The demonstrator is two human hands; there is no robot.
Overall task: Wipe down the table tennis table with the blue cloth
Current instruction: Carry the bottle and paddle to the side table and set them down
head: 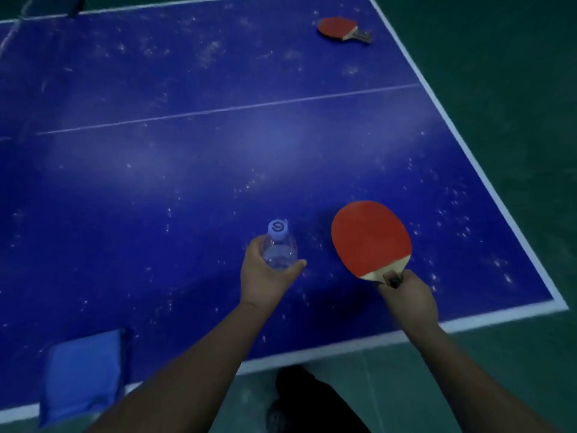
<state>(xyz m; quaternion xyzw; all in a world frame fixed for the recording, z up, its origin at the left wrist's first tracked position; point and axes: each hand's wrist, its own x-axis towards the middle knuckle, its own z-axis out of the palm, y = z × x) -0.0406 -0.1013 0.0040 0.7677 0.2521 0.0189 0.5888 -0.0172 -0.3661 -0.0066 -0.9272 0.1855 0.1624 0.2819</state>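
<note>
While the left hand (265, 278) grips a clear water bottle (278, 246) and the right hand (409, 296) holds a red paddle (371, 239) by its handle, both low in the frame's centre, the step in hand looks like clearing the table tennis table (187, 151). The blue cloth (82, 375) lies untouched, folded at the lower left, overhanging the near edge. Both items should probably go right off the dusty surface, and the second paddle (342, 29) at upper right also needs removing before wiping.
</note>
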